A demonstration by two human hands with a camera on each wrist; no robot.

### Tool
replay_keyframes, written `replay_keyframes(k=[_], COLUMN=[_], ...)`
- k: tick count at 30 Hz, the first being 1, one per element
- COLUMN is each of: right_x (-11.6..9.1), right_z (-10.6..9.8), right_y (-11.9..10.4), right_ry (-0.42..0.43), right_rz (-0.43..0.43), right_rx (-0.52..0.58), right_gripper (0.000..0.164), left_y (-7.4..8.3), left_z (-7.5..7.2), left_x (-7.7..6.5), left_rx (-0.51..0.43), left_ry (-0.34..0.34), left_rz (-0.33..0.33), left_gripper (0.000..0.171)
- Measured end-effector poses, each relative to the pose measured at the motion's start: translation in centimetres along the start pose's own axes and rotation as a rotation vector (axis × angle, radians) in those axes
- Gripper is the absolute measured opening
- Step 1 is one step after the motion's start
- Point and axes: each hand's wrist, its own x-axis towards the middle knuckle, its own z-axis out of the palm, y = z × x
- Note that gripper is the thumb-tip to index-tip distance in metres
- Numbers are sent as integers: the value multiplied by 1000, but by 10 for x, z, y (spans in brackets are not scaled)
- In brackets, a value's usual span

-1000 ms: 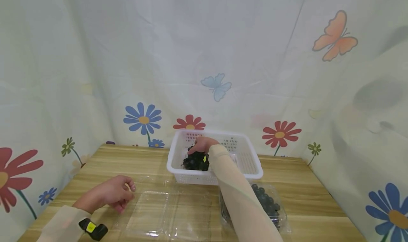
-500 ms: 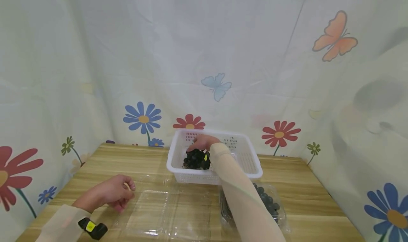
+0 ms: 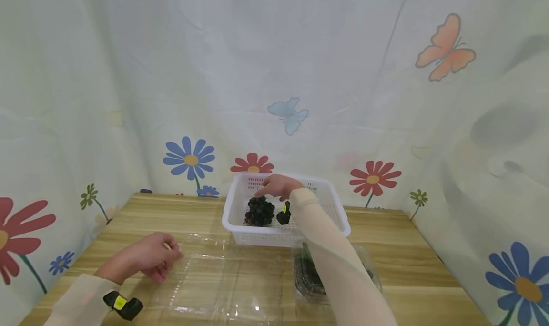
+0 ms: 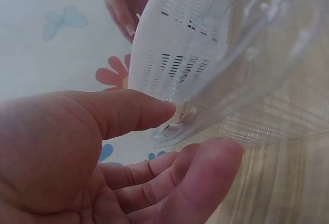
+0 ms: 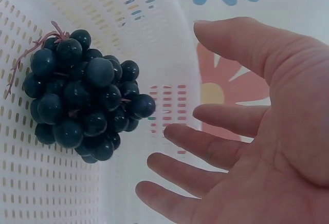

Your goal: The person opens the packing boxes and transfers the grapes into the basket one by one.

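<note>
A bunch of dark grapes [image 3: 259,212] lies in the left part of a white perforated basket [image 3: 235,235]. My right hand [image 3: 280,187] is over the basket, apart from the grapes. In the right wrist view its fingers [image 5: 190,144] are spread and hold nothing, with the grape bunch [image 5: 77,95] to their left. My left hand [image 3: 150,257] is at the left edge of an opened clear plastic clamshell box [image 3: 201,280]. In the left wrist view its loosely bent thumb and fingers are around a corner of the clear plastic [image 4: 169,134]; contact is hard to tell.
A second clear box [image 3: 306,288] stands on the right, its contents mostly hidden by my right sleeve [image 3: 330,249]. The wooden table [image 3: 411,269] meets a flowered curtain [image 3: 240,78] behind the basket.
My right hand has let go of the grape bunch and moved up and slightly right. The bunch now rests in the basket. My left hand has hardly moved.
</note>
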Motion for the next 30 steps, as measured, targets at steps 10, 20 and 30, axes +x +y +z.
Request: replay_keyframes(k=[10,20,30], right_x=[-23,-45,-78], right_z=[-15,-25,-26], right_y=[-2,11,21], right_ry=[12,98,220], right_rz=[-38,-102,-106], right_rx=[-10,34,59], right_gripper=[69,78,72], left_y=[10,35,73], left_z=[-5,-4,20], left_x=[-6,-17,-25], left_rx=[84,362,507], left_ry=[45,244,418], left_rz=[-17,143,364], left_gripper=[28,52,39])
